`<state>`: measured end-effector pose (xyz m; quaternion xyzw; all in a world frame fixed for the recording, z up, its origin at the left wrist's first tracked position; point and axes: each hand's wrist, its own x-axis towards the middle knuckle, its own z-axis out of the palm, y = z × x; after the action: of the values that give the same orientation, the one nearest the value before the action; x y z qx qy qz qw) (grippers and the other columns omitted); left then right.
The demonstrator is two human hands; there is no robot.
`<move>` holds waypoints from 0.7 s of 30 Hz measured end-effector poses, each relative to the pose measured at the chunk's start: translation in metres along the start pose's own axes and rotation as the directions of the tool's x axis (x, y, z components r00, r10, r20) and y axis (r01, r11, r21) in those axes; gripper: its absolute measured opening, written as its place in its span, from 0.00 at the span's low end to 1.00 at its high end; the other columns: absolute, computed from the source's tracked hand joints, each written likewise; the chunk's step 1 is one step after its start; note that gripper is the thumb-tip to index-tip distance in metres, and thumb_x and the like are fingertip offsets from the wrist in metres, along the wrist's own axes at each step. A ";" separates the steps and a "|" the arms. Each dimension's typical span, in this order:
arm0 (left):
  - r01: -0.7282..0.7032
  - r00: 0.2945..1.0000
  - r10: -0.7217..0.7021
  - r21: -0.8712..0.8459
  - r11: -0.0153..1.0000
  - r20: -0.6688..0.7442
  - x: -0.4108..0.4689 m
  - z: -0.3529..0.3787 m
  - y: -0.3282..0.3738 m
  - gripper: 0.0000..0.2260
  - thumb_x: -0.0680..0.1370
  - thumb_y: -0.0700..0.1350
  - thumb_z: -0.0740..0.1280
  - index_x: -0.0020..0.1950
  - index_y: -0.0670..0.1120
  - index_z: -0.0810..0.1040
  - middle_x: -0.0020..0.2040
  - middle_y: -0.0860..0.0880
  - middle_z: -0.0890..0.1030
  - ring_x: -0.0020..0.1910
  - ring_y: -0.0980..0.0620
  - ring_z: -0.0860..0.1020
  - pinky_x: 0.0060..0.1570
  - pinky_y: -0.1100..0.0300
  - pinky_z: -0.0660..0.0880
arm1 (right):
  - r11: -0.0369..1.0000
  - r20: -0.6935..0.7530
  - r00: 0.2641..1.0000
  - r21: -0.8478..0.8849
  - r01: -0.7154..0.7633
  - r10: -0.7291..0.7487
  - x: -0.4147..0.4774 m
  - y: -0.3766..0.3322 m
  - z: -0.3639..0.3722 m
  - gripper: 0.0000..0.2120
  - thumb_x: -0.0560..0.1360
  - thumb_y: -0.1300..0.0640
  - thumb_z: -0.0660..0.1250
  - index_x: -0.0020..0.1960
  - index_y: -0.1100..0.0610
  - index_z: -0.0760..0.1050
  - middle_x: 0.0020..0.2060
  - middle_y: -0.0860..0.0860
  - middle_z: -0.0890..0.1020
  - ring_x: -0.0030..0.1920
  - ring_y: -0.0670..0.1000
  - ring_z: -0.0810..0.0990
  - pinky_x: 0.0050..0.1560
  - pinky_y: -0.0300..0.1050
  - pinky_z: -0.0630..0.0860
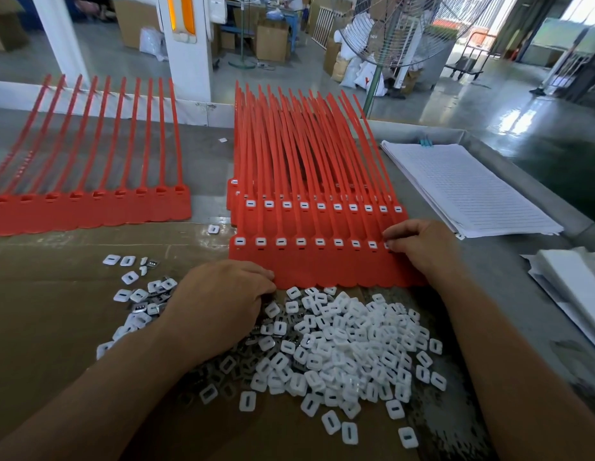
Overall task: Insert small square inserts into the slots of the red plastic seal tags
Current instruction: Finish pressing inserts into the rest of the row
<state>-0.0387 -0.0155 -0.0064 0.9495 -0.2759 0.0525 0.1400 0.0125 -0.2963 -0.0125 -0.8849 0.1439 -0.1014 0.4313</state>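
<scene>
Two bare hands work at a grey table [206, 154] partly covered by a brown cardboard sheet [50, 311]. The right hand [425, 247] rests on the right end of the front strip of red seal tags [322, 269], a row of joined tags lying flat at the far edge of the cardboard. Its grip is narrow, with thumb and forefinger curled together on a white insert [387, 245] at a slot there. The other slots that show along this strip each hold a white insert. The left hand [219, 304] lies knuckles up at the near left corner of the same strip, touching its scalloped edge, with fingers curled down into the pile of inserts [349, 344]. Its fingertips are hidden, so I cannot tell whether its grip holds anything. The pile spreads over the cardboard just in front of the strip, between the two forearms. A thinner scatter of inserts [136, 287] lies left of the left hand, some showing metal faces. One lone insert [213, 228] sits just beyond the strip's far left corner. Behind the front strip and touching it is a stack of filled tag strips [306, 168], tails pointing away. Well to the left lies another red strip [90, 211], its slots bare. A stack of lined paper [472, 194] lies right of the filled stack.
</scene>
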 end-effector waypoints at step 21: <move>0.024 1.000 -0.024 -0.013 1.000 0.000 -0.001 0.002 -0.001 0.17 0.77 0.44 0.57 0.61 0.58 0.75 0.63 0.64 0.72 0.62 0.65 0.69 0.61 0.66 0.65 | 0.992 -0.006 0.994 -0.064 0.109 -0.110 -0.007 0.004 -0.003 0.09 0.69 0.63 0.71 0.40 0.49 0.79 0.34 0.41 0.77 0.36 0.39 0.74 0.41 0.35 0.69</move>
<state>-0.0388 -0.0152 -0.0083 0.9518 -0.2648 0.0491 0.1466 0.0041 -0.2989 -0.0144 -0.9042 0.1001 -0.1244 0.3961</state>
